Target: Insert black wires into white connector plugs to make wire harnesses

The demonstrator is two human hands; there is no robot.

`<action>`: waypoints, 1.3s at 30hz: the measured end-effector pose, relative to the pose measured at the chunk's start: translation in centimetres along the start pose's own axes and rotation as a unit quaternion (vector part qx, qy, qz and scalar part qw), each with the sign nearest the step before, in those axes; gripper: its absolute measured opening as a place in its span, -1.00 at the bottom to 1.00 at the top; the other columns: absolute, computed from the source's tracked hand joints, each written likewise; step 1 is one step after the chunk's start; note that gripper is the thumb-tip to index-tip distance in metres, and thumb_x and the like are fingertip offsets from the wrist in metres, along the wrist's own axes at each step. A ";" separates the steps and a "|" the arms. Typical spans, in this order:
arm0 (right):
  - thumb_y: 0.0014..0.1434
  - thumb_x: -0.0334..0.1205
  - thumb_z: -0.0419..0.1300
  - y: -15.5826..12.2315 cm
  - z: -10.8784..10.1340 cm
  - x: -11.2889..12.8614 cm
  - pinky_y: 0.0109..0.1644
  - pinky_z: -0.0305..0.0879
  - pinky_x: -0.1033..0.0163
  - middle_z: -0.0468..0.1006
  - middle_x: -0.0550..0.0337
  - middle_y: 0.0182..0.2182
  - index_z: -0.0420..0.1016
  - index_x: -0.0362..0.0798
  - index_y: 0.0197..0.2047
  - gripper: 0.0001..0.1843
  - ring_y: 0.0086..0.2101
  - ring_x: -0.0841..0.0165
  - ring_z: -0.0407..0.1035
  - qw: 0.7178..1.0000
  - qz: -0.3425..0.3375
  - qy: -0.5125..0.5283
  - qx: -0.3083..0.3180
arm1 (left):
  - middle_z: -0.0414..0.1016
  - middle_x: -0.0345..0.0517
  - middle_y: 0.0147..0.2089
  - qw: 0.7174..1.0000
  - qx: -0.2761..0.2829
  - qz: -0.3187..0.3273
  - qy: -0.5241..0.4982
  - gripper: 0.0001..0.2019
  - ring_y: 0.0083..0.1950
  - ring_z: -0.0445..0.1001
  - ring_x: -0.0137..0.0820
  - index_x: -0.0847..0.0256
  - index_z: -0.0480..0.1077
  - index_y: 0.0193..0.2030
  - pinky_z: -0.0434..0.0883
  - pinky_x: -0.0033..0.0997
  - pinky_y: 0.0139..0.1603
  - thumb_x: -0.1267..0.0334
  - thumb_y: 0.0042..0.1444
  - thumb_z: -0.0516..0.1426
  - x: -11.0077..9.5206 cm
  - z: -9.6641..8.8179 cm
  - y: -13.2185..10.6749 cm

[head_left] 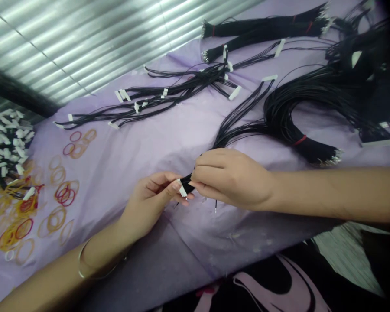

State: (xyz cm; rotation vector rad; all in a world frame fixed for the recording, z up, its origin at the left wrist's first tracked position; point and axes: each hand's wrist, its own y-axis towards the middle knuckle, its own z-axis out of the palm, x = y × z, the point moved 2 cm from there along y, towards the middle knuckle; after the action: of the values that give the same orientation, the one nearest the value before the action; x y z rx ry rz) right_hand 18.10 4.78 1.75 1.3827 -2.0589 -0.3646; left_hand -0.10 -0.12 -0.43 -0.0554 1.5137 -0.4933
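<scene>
Left hand (152,199) pinches, thumb against fingers, a white plastic connector (182,190) at the end of a thin black wire bundle (187,185). Right hand (230,180) pinches that bundle just beside it, fingers pressed together, apparently to keep the strands gathered. Both are over a lilac cloth sheet (117,173). A coiled black wire hank (282,117) with a red band (300,140) lies on its far side; loose orange and red rubber bands (66,193) on its left end, seemingly kept within reach.

Bare forearms (331,195), thin silver bangle (79,264) around left wrist (123,234)
</scene>
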 end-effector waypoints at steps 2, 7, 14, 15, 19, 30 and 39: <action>0.26 -0.32 0.03 0.1 0.2 0.0 -0.36 0.09 0.28 0.33 0.17 -0.51 0.41 -0.17 -0.42 -0.76 -0.46 0.43 0.15 1.000 0.001 0.004 0.009 | 0.52 -0.06 -0.28 1.000 0.001 0.005 0.016 -0.84 -0.32 0.50 -0.43 0.22 0.49 -0.22 0.45 -0.49 -0.27 0.21 0.22 0.11 -0.1 0.1 0.0; 0.27 -0.35 0.02 0.1 0.4 0.1 -0.37 0.06 0.28 0.31 0.18 -0.51 0.42 -0.16 -0.40 -0.76 -0.46 0.41 0.13 1.000 -0.020 0.001 0.010 | 0.53 -0.05 -0.31 1.000 0.001 0.013 0.000 -0.83 -0.33 0.51 -0.43 0.25 0.46 -0.26 0.45 -0.50 -0.29 0.21 0.21 0.12 -0.3 0.3 0.0; 0.26 -0.28 0.05 0.4 -1.3 -0.6 -0.37 0.10 0.33 0.37 0.10 -0.35 0.41 -0.19 -0.32 -0.81 -0.39 0.43 0.19 0.999 -0.030 0.010 0.042 | 0.51 -0.09 -0.32 0.997 0.000 0.019 -0.070 -0.83 -0.32 0.50 -0.47 0.28 0.40 -0.19 0.45 -0.52 -0.28 0.21 0.24 0.10 -0.1 0.2 0.0; 0.25 -0.30 0.05 0.5 -1.4 -0.7 -0.39 0.08 0.33 0.36 0.14 -0.38 0.39 -0.18 -0.36 -0.81 -0.42 0.45 0.17 0.998 -0.019 0.003 0.058 | 0.50 -0.10 -0.34 0.995 -0.011 0.015 -0.102 -0.83 -0.33 0.50 -0.48 0.29 0.40 -0.20 0.45 -0.53 -0.30 0.20 0.22 0.12 -0.2 0.2 0.0; 0.26 -0.34 0.03 0.6 -1.4 -1.0 -0.36 0.11 0.31 0.37 0.13 -0.41 0.46 -0.17 -0.37 -0.77 -0.41 0.43 0.19 0.996 -0.006 -0.052 0.069 | 0.48 -0.14 -0.37 0.981 -0.039 0.013 -0.192 -0.82 -0.37 0.50 -0.48 0.34 0.40 -0.25 0.47 -0.54 -0.35 0.22 0.14 0.20 -0.6 0.4 0.2; 0.32 -0.31 -0.01 0.7 -1.5 -0.7 -0.25 0.19 0.24 0.41 0.09 -0.37 0.48 -0.20 -0.33 -0.71 -0.35 0.39 0.22 0.989 -0.104 0.027 0.100 | 0.49 -0.12 -0.38 0.976 -0.046 0.008 -0.211 -0.78 -0.38 0.50 -0.49 0.35 0.37 -0.23 0.47 -0.56 -0.35 0.21 0.13 0.22 -0.6 0.3 0.1; 0.24 -0.31 0.08 0.0 -1.3 -0.6 -0.15 0.26 0.26 0.39 0.01 -0.19 0.40 -0.24 -0.04 -0.75 -0.20 0.35 0.25 0.997 -0.070 -0.005 0.032 | 0.46 -0.12 -0.38 0.976 -0.060 0.015 -0.210 -0.78 -0.39 0.47 -0.49 0.35 0.40 -0.27 0.44 -0.57 -0.37 0.19 0.11 0.22 -0.8 0.4 0.1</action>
State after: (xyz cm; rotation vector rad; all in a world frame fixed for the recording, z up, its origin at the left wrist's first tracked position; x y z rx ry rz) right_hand 19.08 5.41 2.54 1.5718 -2.0034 -0.3673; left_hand 0.34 0.12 0.29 -0.2181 1.1244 -0.3393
